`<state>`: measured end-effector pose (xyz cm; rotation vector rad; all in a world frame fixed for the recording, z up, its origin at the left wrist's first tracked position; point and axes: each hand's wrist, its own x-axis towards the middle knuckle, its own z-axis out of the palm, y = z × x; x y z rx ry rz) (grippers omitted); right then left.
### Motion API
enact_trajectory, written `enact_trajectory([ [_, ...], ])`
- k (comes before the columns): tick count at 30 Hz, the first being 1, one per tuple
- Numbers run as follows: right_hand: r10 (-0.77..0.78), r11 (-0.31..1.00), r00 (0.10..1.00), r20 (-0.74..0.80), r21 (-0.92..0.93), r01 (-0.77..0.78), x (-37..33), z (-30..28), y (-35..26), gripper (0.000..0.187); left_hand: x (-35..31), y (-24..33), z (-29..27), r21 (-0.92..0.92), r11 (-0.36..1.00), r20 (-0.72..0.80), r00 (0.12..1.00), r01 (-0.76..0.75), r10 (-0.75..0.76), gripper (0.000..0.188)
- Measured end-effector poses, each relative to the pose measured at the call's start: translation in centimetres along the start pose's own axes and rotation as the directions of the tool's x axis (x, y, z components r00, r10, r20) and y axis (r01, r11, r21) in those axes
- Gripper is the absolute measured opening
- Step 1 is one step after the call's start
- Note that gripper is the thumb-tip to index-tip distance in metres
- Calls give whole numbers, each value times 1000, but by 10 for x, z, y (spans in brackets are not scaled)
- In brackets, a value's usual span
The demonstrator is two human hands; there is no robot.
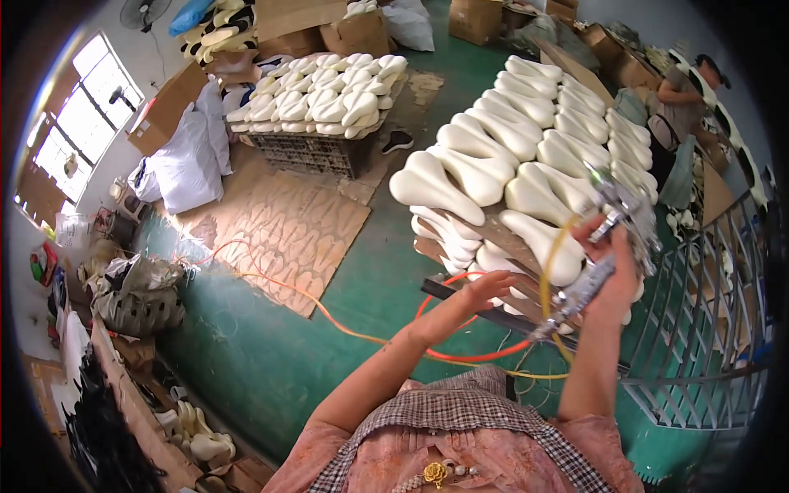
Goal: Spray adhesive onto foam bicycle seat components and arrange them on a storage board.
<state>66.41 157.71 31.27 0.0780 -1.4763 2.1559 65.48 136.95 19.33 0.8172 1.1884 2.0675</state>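
My right hand (612,267) is wrapped round the grip of a silvery metal spray gun (590,283), raised over the near right side of a stack of white, saddle-shaped pads (485,123). An orange air hose (485,357) runs to the lower end of the gun, and a yellow hose (546,279) loops beside it. Fingers stretched out, my left hand (488,291) holds nothing and hovers by the stack's near edge. The pads lie in rows on brown boards (511,230), with more pads layered beneath.
Another stack of cream pads (316,94) stands on a dark crate (308,154) at the far left. Stained cardboard (279,234) covers part of the green floor, with hoses crossing it. A metal rack (699,345) stands at right. A person (686,99) is at far right.
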Motion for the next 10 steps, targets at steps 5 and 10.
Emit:
enact_trajectory([
  [5,-16,997,945,-326,-75,-9,-17,-88,-17,33,-43,30,-85,60,997,39,998,45,-48,73],
  [10,126,990,957,262,34,-140,-52,-3,15,67,9,73,-108,99,993,-44,997,61,-57,54],
])
